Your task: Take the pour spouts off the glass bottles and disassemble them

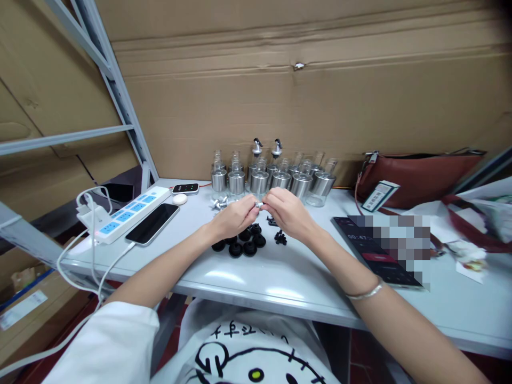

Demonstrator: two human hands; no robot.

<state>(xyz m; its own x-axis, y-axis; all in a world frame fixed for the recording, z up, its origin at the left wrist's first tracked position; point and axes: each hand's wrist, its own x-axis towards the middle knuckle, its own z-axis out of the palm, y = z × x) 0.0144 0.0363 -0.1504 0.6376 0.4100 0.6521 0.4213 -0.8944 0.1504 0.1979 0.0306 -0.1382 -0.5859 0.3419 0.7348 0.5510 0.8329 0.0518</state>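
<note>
My left hand (pixel 236 216) and my right hand (pixel 286 208) meet above the middle of the table. Between their fingertips they pinch a small silver metal pourer spout (pixel 259 205), partly covered by the fingers. Below my left hand lies a cluster of round black stoppers (pixel 250 248). Under my right hand is a little pile of small black parts (pixel 280 238), with more black pieces (pixel 272 221) just behind it. Several silver spouts (pixel 219 202) lie left of my left hand. Behind stand glass bottles with metal sleeves (pixel 236 182); two carry pourers (pixel 257 145).
At left are a white power strip (pixel 138 210), a phone (pixel 152 224) on a cable, a small device (pixel 185 188) and a white round object (pixel 180 199). A tablet (pixel 372 256) and a brown bag (pixel 416 178) lie at right. Cardboard (pixel 304 106) walls the back.
</note>
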